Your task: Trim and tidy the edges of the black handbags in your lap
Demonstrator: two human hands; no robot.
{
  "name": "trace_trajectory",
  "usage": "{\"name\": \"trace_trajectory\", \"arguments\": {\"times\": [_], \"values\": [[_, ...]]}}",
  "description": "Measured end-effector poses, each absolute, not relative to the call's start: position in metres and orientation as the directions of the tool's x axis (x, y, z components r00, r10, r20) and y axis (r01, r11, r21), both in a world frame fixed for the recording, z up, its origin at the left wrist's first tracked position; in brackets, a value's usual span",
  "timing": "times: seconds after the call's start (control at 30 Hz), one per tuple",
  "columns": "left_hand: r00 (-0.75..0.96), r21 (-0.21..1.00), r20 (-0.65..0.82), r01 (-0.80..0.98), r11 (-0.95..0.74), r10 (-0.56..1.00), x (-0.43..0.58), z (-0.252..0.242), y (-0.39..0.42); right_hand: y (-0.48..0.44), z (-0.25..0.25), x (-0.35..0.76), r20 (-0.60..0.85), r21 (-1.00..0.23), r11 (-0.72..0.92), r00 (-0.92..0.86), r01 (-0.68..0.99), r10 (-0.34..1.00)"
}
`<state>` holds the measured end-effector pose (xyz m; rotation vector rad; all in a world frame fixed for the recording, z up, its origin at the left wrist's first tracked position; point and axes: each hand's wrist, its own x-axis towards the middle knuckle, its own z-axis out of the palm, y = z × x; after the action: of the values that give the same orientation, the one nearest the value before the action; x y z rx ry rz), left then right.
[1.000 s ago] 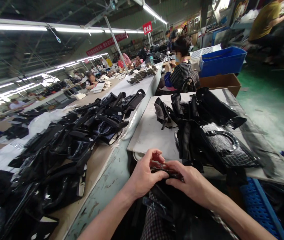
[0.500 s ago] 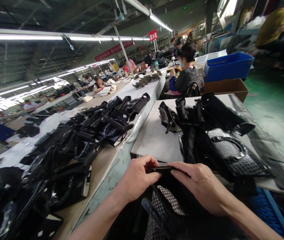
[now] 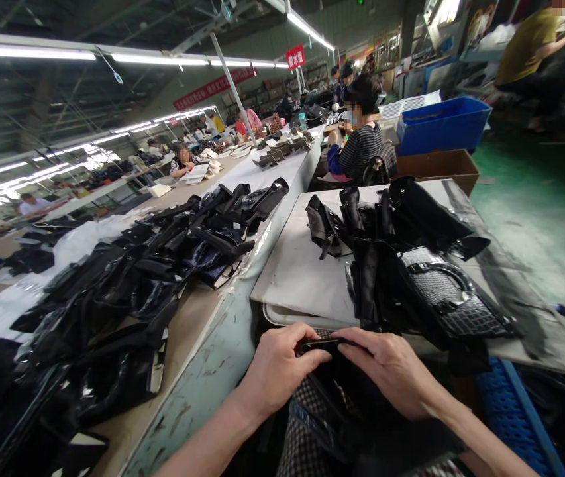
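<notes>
Black soft material, one piece (image 3: 361, 397), sits low in front of the wearer, over a checked cloth (image 3: 292, 437), just off the near edge of a white-topped side table (image 3: 307, 278). Left hand (image 3: 279, 364): thumb and fingers pinched on the top edge of the piece. Right hand (image 3: 391, 368): same edge, just beside the left, fingers laid over the top, thumb side underneath, gripping. Rest of the piece hangs below both hands, dark, details hard to read. On the side table, past the right hand: a glossy croc-textured panel (image 3: 438, 285) with a curved black handle (image 3: 461, 275), plus a rolled black piece (image 3: 426, 215) behind it. Left of the hands, a long workbench (image 3: 197, 377) carries a big heap of black parts (image 3: 148, 285), some with shiny strips. Lower right: blue perforated basket (image 3: 515, 411), below table level. Farther out: seated co-worker in a striped top (image 3: 361, 149), near a blue bin (image 3: 446, 126) standing over a brown box (image 3: 438, 165)
</notes>
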<state>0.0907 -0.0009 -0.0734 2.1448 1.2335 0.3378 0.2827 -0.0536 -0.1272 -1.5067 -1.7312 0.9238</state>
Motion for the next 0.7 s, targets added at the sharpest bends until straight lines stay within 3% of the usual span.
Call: {"name": "trace_trajectory", "arguments": {"times": [0.33, 0.57, 0.7], "values": [[0.493, 0.495, -0.116, 0.781, -0.380, 0.862, 0.107, -0.076, 0.007, -0.056, -0.131, 0.282, 0.006, -0.844, 0.061, -0.104, 0.532, 0.995], [0.600, 0.555, 0.088, 0.633, -0.540, 0.795, 0.097, -0.092, 0.004, -0.057, -0.134, 0.285, 0.004, -0.868, 0.049, -0.093, 0.493, 0.996], [0.697, 0.507, 0.236, 0.506, -0.698, 0.677, 0.091, -0.102, 0.005, -0.056, -0.136, 0.285, 0.025, -0.871, 0.066, -0.091, 0.487, 0.996]]}}
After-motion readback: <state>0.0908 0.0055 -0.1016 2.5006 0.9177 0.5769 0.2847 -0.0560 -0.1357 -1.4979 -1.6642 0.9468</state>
